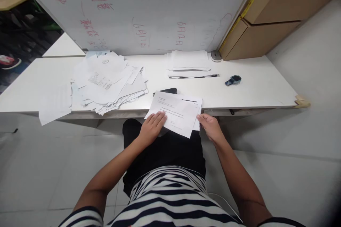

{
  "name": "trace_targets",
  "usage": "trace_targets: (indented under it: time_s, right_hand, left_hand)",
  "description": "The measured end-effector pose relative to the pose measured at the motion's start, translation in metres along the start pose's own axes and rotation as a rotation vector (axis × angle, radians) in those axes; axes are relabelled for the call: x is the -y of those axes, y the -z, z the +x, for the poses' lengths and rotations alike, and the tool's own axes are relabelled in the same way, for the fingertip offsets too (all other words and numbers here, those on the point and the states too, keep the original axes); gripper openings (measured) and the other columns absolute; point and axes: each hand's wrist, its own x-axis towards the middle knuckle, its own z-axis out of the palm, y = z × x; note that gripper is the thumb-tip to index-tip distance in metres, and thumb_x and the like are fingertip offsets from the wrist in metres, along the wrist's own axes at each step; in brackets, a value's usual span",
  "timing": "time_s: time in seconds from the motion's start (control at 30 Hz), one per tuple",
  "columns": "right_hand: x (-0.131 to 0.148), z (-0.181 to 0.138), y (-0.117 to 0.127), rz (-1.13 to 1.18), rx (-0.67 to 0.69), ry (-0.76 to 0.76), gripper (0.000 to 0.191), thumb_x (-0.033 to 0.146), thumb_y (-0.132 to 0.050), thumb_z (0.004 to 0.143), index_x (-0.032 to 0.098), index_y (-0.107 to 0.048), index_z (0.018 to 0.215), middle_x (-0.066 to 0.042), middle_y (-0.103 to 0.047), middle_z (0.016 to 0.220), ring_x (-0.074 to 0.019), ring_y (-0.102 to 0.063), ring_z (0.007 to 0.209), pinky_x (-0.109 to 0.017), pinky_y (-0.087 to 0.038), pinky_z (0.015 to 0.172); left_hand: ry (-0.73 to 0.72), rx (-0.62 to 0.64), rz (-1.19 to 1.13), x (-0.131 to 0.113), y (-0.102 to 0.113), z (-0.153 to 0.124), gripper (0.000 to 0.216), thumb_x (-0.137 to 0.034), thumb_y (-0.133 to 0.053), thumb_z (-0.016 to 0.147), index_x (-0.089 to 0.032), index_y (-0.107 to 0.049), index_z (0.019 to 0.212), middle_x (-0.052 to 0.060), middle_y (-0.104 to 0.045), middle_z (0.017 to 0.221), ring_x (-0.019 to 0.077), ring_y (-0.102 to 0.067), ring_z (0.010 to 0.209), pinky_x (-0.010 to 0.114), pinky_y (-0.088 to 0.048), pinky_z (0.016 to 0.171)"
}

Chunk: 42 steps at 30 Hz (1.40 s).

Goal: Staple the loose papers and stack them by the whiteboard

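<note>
Printed paper sheets (174,111) lie at the desk's front edge and reach out over my lap. The top sheet is turned at an angle, with the corner of another sheet showing beneath it on the right. My left hand (153,126) rests with its fingers stretched out flat on the left part of the top sheet; its thumb is hard to see. At the right edge, my right hand (210,125) pinches the sheets between thumb and fingers. Behind them a dark object (169,91) with a rounded end is partly covered by the paper.
A messy paper pile (106,81) spreads over the left side, one loose sheet (54,103) overhanging the edge. Further back are a neater stack (189,60) and a dark thin strip (193,76). A watch (233,80), a mouse (216,56), cardboard boxes (262,39) and a whiteboard (160,10) border the desk.
</note>
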Motion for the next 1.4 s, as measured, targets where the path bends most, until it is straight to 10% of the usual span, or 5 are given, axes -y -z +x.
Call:
trace_targets:
  time_s: [0.8, 1.0, 1.17, 1.4]
  right_hand:
    - [-0.015, -0.01, -0.026, -0.018, 0.102, -0.06, 0.049, 0.056, -0.067, 0.076, 0.017, -0.071, 0.106, -0.009, -0.072, 0.106, -0.0275, -0.066, 0.095, -0.041, -0.049, 0.087]
    - [0.018, -0.008, -0.014, -0.378, 0.068, 0.171, 0.039, 0.054, -0.06, 0.082, 0.021, -0.073, 0.096, -0.006, -0.073, 0.094, -0.03, -0.065, 0.094, -0.042, -0.051, 0.083]
    - [0.053, 0.015, -0.023, -0.5, 0.1, 0.36, 0.035, 0.052, -0.055, 0.085, 0.022, -0.073, 0.089, -0.003, -0.07, 0.077, -0.0287, -0.065, 0.083, -0.04, -0.051, 0.077]
    - [0.061, 0.047, -0.054, -0.456, 0.05, 0.398, 0.04, 0.051, -0.057, 0.083, 0.017, -0.071, 0.099, -0.008, -0.071, 0.097, -0.0292, -0.064, 0.094, -0.039, -0.049, 0.083]
  left_hand:
    - [0.066, 0.064, 0.007, -0.025, -0.012, 0.005, 0.056, -0.037, -0.053, 0.09, -0.019, -0.041, 0.142, 0.013, -0.04, 0.148, 0.0311, -0.03, 0.14, 0.053, -0.023, 0.114]
    - [0.611, -0.193, -0.482, -0.002, 0.01, 0.011, 0.084, -0.051, -0.058, 0.085, -0.017, -0.017, 0.15, 0.02, -0.03, 0.152, 0.0315, -0.034, 0.138, 0.049, -0.036, 0.108]
    - [0.782, -0.117, -1.108, 0.028, 0.038, 0.039, 0.055, -0.052, -0.062, 0.081, -0.014, -0.061, 0.121, 0.012, -0.068, 0.115, 0.0266, -0.063, 0.107, 0.04, -0.051, 0.092]
    - [0.745, -0.209, -1.135, 0.05, 0.032, 0.062, 0.049, -0.052, -0.068, 0.074, -0.013, -0.071, 0.104, 0.007, -0.071, 0.108, 0.0285, -0.062, 0.108, 0.039, -0.049, 0.093]
